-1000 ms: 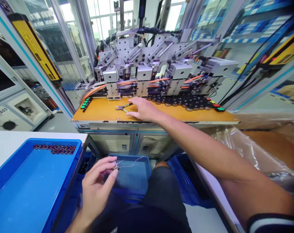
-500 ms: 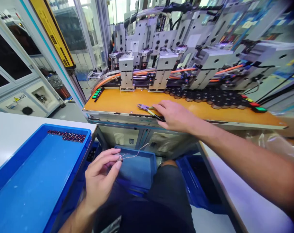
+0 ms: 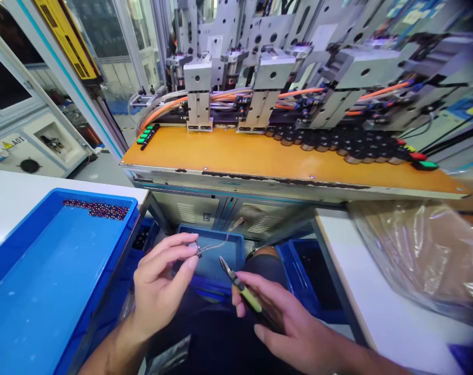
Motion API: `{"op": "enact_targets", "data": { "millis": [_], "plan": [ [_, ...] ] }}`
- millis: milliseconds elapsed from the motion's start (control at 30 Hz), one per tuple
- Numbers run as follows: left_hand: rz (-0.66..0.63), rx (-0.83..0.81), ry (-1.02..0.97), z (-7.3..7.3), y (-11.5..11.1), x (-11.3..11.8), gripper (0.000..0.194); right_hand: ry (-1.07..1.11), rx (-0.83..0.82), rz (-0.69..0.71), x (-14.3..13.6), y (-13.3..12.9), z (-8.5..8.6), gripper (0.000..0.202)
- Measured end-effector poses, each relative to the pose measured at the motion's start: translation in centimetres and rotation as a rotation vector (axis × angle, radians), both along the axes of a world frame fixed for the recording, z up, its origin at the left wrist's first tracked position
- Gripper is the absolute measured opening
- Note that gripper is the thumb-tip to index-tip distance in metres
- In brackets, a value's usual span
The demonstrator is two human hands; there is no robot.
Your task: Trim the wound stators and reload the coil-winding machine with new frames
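Between the thumb and fingertips of my left hand is a small metal part with thin wire leads trailing to the right; its exact kind is too small to make out. My right hand is closed around the handles of cutting pliers, green and black with metal jaws. The jaws point up and left, just below the wires and apart from them. Both hands are above my lap, in front of the orange bench top.
Machine fixtures line the back of the bench, with many black round parts at right. A blue tray holding rows of small parts is at left. Plastic bags lie on the right table. Another blue bin sits below.
My right hand has picked the pliers up off the orange bench and brought them down toward my left hand. The left hand still pinches the small wired part. The view has tilted slightly downward.
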State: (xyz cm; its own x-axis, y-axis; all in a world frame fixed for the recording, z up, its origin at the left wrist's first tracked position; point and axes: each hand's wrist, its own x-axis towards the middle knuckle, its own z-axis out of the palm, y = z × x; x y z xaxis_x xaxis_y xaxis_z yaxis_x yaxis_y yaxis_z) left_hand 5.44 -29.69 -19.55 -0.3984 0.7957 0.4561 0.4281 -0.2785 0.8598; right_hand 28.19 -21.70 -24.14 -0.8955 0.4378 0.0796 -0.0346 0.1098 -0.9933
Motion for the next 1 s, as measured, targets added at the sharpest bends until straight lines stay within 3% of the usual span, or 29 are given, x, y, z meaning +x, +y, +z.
{"op": "enact_targets", "data": {
  "millis": [133, 367, 667, 1000],
  "plan": [
    [-0.015, 0.008, 0.031, -0.1, 0.1, 0.2, 0.034, 0.069, -0.093, 0.042, -0.4, 0.2, 0.6, 0.068],
    [-0.014, 0.008, 0.069, 0.0, -0.2, 0.3, 0.035, 0.08, -0.087, 0.033, -1.1, 0.4, 1.0, 0.072],
    [-0.027, -0.01, 0.067, -0.1, -0.2, 0.2, 0.035, 0.129, -0.135, 0.013, -2.1, 0.6, 2.1, 0.06],
    [-0.026, -0.013, 0.066, -0.2, -0.4, 0.1, 0.036, 0.09, -0.03, -0.011, -2.5, 0.6, 2.1, 0.053]
  ]
}}
